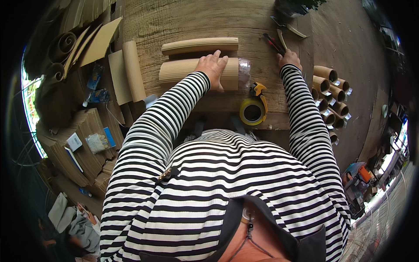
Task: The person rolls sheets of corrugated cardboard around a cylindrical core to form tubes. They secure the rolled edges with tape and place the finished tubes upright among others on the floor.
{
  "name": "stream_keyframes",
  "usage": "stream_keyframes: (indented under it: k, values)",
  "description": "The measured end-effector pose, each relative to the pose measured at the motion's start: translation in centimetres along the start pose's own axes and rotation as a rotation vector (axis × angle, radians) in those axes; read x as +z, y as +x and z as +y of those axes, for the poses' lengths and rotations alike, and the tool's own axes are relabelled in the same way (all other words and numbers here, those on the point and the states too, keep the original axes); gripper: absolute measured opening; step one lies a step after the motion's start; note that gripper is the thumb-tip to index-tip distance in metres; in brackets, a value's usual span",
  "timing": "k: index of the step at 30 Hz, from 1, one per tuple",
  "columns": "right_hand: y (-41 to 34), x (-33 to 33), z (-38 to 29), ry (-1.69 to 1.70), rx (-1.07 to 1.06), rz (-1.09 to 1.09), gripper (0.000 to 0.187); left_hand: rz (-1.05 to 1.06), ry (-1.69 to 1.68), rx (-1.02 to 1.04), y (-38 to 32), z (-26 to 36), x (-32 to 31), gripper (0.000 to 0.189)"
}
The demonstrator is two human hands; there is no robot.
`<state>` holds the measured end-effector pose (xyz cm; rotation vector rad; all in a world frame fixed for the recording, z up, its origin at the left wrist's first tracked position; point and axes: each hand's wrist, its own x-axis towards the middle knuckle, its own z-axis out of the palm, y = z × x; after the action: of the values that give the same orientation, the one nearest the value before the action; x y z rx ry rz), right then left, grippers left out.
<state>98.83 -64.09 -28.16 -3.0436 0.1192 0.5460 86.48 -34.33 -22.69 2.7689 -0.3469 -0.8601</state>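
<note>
My left hand (212,68) lies with spread fingers on a curved sheet of corrugated cardboard (180,71). The sheet covers a clear plastic bottle or cylinder (245,70), whose end sticks out at the right. Just beyond it is another curled cardboard piece (199,46). Over to the right, my right hand (290,60) is at a hand tool with pale curved handles (282,38) and a red-and-black tool (273,43). Its fingers touch at least one of them; their grip is partly hidden. A yellow tape dispenser with a tape roll (252,111) sits near the table's front edge.
Several short cardboard tubes (330,91) are grouped on the right. Cardboard sheets (126,72) and plastic bottles (98,96) lie to the left, near stacked cardboard (75,144). A dark plant pot (293,8) is at the far edge. Another person (83,229) is at lower left.
</note>
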Motion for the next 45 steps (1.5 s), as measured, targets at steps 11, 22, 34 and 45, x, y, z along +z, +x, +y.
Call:
stream_keyframes:
  k: [11,22,34,45]
  values:
    - [0.8,2.6,-1.0,0.807,0.016,-0.394,0.033,-0.048,-0.028,-0.011,-0.8,-0.3,-0.2,0.12]
    - [-5.2,1.8,-29.2,0.024,-1.046,-0.47,0.033,-0.109,-0.014,0.009,-2.4,0.3,0.9,0.08]
    - [-7.6,2.3,-30.4,-0.31,-1.06,-0.545,0.054,0.283,-0.223,0.003,-1.9,1.4,8.4,0.058]
    - [-10.1,0.6,-31.1,-0.499,-1.128,-0.468,0.057,0.324,-0.19,-0.056,-2.1,1.7,9.6,0.066]
